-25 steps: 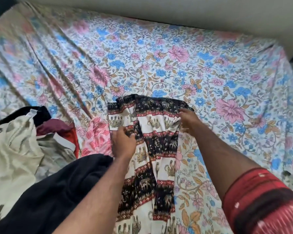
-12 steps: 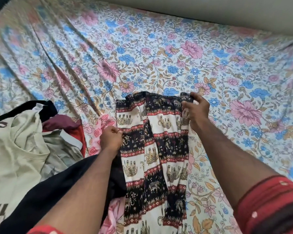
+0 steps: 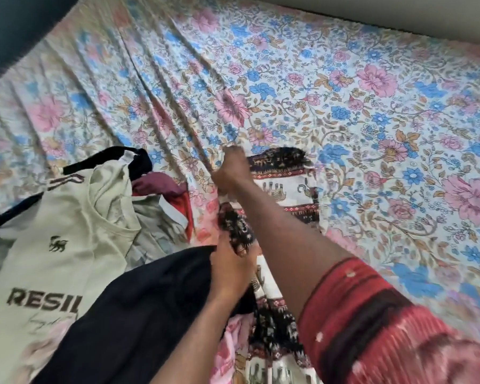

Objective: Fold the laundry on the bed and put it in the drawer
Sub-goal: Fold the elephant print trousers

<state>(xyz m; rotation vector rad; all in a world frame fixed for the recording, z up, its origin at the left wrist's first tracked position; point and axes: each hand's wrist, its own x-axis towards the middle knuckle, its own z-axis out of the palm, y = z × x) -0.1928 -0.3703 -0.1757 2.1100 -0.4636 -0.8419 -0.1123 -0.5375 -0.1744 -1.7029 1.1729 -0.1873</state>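
An elephant-print garment [image 3: 288, 187] in black, white and red lies lengthwise on the floral bed sheet [image 3: 344, 92], its far end toward the wall. My right hand [image 3: 229, 171] reaches across to the garment's far left corner, fingers curled on the fabric; motion blur hides the exact hold. Nearer me, my left hand [image 3: 229, 268] grips a bunched dark fold of the same garment at its left edge. My right forearm and red sleeve hide much of the garment's middle.
A pile of unfolded laundry lies at the left: a beige printed T-shirt [image 3: 53, 231], a black garment [image 3: 139, 314], a maroon and red piece [image 3: 164, 184]. A pink cloth [image 3: 230, 347] lies under the print garment. A wall [image 3: 399, 12] borders the bed's far side.
My right hand has swept from the garment's far right corner across to its left side, taking the fabric over with it. My left hand stayed gripping the left edge.
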